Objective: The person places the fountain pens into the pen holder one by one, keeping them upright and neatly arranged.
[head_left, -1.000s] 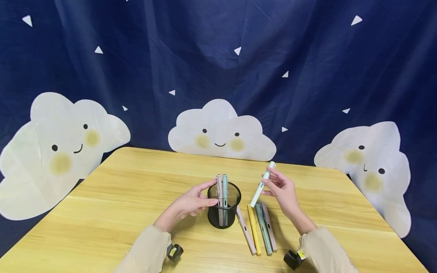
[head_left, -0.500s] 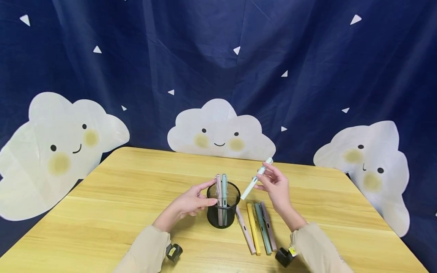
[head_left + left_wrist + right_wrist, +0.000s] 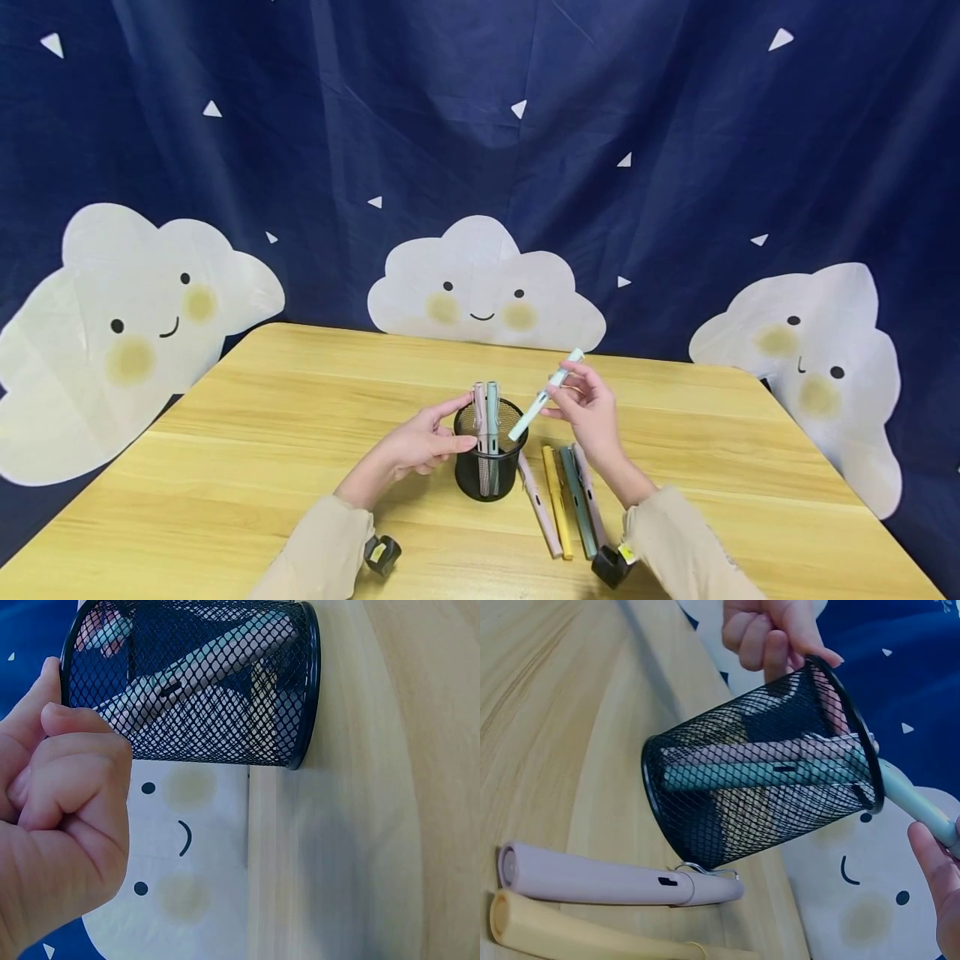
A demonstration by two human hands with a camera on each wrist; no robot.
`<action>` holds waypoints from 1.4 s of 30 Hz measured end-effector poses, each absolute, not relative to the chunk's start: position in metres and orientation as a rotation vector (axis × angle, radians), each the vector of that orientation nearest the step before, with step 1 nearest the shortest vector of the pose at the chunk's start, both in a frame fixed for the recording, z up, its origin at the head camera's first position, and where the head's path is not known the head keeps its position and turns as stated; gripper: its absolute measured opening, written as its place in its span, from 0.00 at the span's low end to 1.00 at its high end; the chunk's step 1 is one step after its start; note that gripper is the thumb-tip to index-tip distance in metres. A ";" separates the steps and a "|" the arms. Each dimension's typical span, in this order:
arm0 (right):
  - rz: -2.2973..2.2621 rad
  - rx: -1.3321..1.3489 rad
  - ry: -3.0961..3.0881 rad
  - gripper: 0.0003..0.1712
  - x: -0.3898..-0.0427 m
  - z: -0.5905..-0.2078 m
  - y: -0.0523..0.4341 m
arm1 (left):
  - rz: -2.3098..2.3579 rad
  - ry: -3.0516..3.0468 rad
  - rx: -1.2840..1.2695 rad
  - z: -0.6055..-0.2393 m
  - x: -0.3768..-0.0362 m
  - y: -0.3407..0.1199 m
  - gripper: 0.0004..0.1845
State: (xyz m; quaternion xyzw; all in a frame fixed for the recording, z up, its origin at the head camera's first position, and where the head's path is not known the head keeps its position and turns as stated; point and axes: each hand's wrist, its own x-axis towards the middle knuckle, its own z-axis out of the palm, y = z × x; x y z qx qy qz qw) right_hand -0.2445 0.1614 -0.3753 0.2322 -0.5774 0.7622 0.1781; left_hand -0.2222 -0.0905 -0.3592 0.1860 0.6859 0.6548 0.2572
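Two pens (image 3: 486,417) already stand in the cup (image 3: 491,467). Right hand (image 3: 588,408) pinches a mint pen (image 3: 542,397) slanted at the rim — it may catch. Left hand (image 3: 420,446) grips the cup's side.

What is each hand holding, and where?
The right hand pinches a mint pen near its upper end, tip over the cup. The left hand grips the cup's rim.

Two pens (image 3: 486,412) already stand in the holder (image 3: 491,479) by my left hand (image 3: 420,446); its mouth's right half is open under my right hand (image 3: 588,408).
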 end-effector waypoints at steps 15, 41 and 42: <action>1.968 0.479 -1.871 0.17 -0.227 -0.354 0.135 | 1.783 1.854 0.526 -0.360 -0.223 -0.091 0.42; 1.627 0.628 -2.194 0.16 -0.226 -0.360 0.131 | 1.765 1.888 0.501 -0.358 -0.221 -0.090 0.41; 1.619 0.635 -2.192 0.18 -0.227 -0.360 0.131 | 1.765 1.888 0.499 -0.358 -0.221 -0.090 0.41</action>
